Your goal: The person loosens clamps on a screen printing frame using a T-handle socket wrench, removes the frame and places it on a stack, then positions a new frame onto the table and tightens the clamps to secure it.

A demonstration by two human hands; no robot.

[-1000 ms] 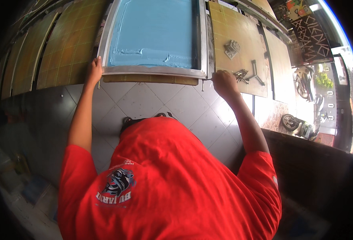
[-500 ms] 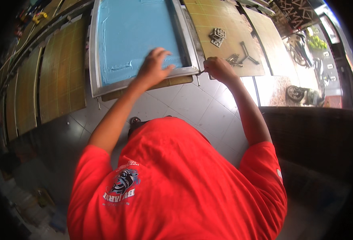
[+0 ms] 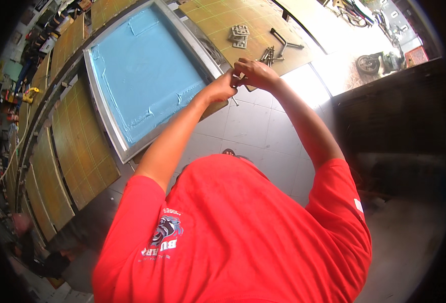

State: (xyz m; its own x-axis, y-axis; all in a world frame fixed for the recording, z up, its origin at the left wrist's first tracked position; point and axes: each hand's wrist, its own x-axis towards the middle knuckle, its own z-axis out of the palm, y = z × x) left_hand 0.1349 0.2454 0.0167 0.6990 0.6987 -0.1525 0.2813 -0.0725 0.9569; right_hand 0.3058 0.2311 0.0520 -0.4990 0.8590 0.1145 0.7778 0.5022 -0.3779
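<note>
together at upper centre, left hand (image 3: pixel 221 90) and right hand (image 3: pixel 255 74) curl, grasp unclear; slipping could scuff the blue printing screen (image 3: pixel 144 83).

One blue-coated screen (image 3: pixel 142 76) was present. At its near right corner were one left hand (image 3: pixel 221 89) and one right hand (image 3: pixel 255 74). Right of the screen, one gridded board (image 3: pixel 213 22) carried one three-armed wrench (image 3: pixel 286 44), at least two metal brackets (image 3: pixel 240 38) and several bolts (image 3: pixel 267 56), overlapped beyond exact count. Left of the screen were at least three panels (image 3: pixel 84 141); far right, one scooter (image 3: pixel 386 61).
</note>
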